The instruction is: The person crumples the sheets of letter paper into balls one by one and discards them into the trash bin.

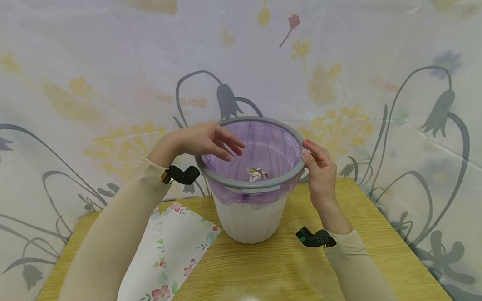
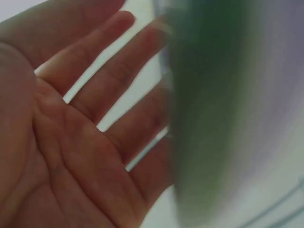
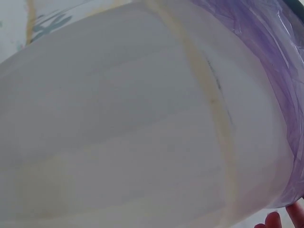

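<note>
Bin (image 1: 250, 220) upright on bench (image 1: 272, 276), center of the frame; grey ring (image 1: 251, 185) round its mouth, purple liner (image 1: 261, 142) inside and folded out below the ring. Crumpled scrap (image 1: 257, 173) lies in the liner, just left of the lower right of the mouth. Floral paper (image 1: 189, 230) at lower left, partly under the left forearm, near the bin's base.

Right grip (image 1: 320, 169): thumb and fingers pinched on the ring at its right side, holding the bin there. Right wrist view is mostly bin wall, fingertips at lower right corner.

Left grip (image 1: 212, 140): loose, fingers spread, holding nothing, over the left part of the mouth. Left wrist view shows a bare palm; a blurred edge cuts across the fingers, so can't tell whether they touch the ring.

Step in hand looks like bracing the bin with the right while the left is over the mouth. To do it well: pinch the ring just firmly enough that the bin stays upright, no sideways pull, since a light bin could tip. Bring left fingers over the ring cleanly, not dragging the liner; thin film would probably snag or slip out from under the ring. Mind the paper by the base if the bin slides left.
</note>
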{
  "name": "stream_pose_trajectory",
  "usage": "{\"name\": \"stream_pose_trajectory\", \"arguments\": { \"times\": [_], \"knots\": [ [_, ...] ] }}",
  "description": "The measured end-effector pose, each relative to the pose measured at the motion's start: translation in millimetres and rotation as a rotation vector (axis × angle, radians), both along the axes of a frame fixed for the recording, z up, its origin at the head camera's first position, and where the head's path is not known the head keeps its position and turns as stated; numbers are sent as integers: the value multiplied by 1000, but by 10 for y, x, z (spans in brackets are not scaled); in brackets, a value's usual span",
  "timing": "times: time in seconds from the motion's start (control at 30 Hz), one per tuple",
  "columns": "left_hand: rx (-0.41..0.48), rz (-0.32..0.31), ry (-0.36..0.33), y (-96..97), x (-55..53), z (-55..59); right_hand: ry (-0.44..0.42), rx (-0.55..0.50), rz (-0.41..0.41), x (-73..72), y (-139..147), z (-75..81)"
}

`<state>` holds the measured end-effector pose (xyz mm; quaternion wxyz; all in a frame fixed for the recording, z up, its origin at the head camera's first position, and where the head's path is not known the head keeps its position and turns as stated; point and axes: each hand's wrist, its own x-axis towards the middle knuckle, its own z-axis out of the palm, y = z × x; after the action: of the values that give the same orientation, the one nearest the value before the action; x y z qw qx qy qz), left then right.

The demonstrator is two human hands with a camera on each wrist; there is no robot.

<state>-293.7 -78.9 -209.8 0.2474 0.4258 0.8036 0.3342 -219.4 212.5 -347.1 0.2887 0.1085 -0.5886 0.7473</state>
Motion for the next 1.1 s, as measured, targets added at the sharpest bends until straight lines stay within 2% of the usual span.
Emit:
{"name": "stream_pose_trajectory", "arguments": {
  "times": [0.13,0.4,0.53,0.7,0.87,0.97,1.1],
  "knots": [
    [88,66,3,-173,23,-86,7,5,7,-7,-3,1],
    [403,281,101,-505,89,-225,8,-3,11,1,-14,1],
    [542,350,125,-682,104,-326,9,-6,9,10,-13,11],
    [605,411,148,-846,132,-530,13,0,1,30,10,19],
    [735,529,143,-976,201,-758,9,36,3,58,52,20],
    [730,569,135,-1075,226,-924,8,96,34,87,93,24],
    [595,595,128,-1209,268,-1208,8,214,69,156,159,6]
  ]
}}
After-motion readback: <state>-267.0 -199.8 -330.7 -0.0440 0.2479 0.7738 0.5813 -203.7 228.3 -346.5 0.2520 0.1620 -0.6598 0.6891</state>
